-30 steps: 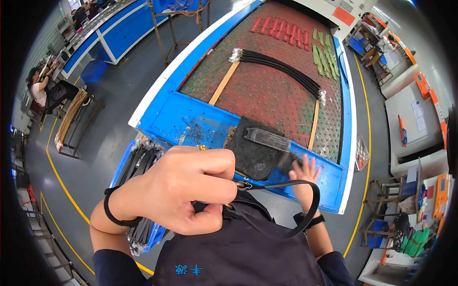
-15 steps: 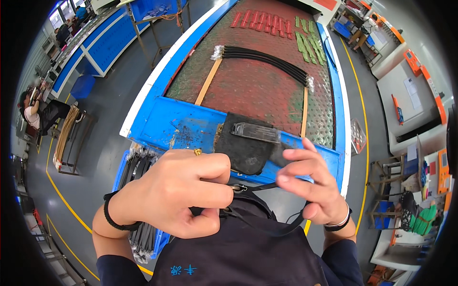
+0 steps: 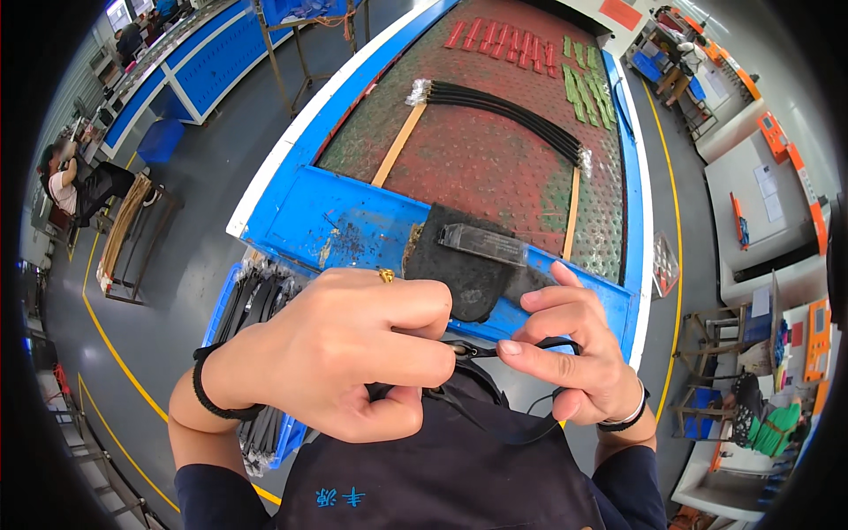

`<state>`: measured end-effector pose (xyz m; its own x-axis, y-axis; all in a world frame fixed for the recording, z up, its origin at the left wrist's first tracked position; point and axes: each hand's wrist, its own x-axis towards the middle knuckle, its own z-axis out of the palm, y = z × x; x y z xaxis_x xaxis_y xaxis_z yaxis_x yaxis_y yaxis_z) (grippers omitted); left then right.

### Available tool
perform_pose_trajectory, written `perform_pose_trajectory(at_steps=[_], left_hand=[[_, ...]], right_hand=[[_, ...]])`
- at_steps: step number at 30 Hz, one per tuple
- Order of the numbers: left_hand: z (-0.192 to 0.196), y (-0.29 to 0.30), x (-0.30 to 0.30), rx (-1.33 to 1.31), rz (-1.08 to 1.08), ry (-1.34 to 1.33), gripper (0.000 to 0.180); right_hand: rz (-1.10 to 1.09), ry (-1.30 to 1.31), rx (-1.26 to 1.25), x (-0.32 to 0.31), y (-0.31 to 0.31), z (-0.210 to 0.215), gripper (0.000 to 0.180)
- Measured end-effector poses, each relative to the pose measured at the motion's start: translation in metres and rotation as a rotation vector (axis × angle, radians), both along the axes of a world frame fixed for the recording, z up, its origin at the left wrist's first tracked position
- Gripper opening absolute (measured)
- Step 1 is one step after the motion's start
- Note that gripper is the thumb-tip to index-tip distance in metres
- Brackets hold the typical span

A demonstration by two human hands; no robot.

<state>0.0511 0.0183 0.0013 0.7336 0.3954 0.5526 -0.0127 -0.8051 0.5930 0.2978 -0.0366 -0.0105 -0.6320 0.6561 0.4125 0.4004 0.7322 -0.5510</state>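
Note:
My left hand (image 3: 371,344) is closed in a fist around one end of a thin black strap (image 3: 535,435). A small metal clasp (image 3: 461,351) sticks out beside its knuckles. Opposite it, my right hand (image 3: 574,349) has its fingers curled, pinching the strap close to the clasp. The slack hangs in a loop in front of my dark apron (image 3: 433,477). What lies inside the left fist is hidden. Beyond my hands, a clear plastic box (image 3: 484,244) rests on a black pad (image 3: 459,283) at the table's near edge.
On the blue-framed table (image 3: 353,199), a bundle of black straps (image 3: 508,108) with wrapped ends spans two wooden strips (image 3: 399,146). Red pieces (image 3: 503,44) and green pieces (image 3: 587,88) lie farther back. A blue crate (image 3: 225,305) of black straps stands at my left.
My left hand has shifted slightly right with the clasp. My right fingers have closed in on the strap beside it, and the view has turned a little.

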Motion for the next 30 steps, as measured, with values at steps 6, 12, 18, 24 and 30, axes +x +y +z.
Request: perform_pose_trajectory(at_steps=[6,12,18,24,30], left_hand=[[0.001,0.000,0.001,0.012,-0.005,0.002,0.014],[0.000,0.001,0.001,0.024,-0.013,0.002,0.014],[0.004,0.000,0.001,0.017,-0.013,0.020,0.015],[0.005,-0.002,-0.006,0.071,0.012,0.011,0.012],[-0.001,-0.008,-0.024,0.094,0.074,-0.031,0.014]], right_hand=[[-0.020,0.014,-0.008,0.000,0.000,-0.001,0.061],[-0.028,0.003,-0.007,0.001,0.001,-0.002,0.060],[-0.036,-0.019,-0.034,0.001,0.005,-0.003,0.062],[-0.272,0.329,-0.194,0.018,0.017,-0.022,0.064],[-1.033,-0.441,-0.002,0.082,0.023,-0.155,0.044]])
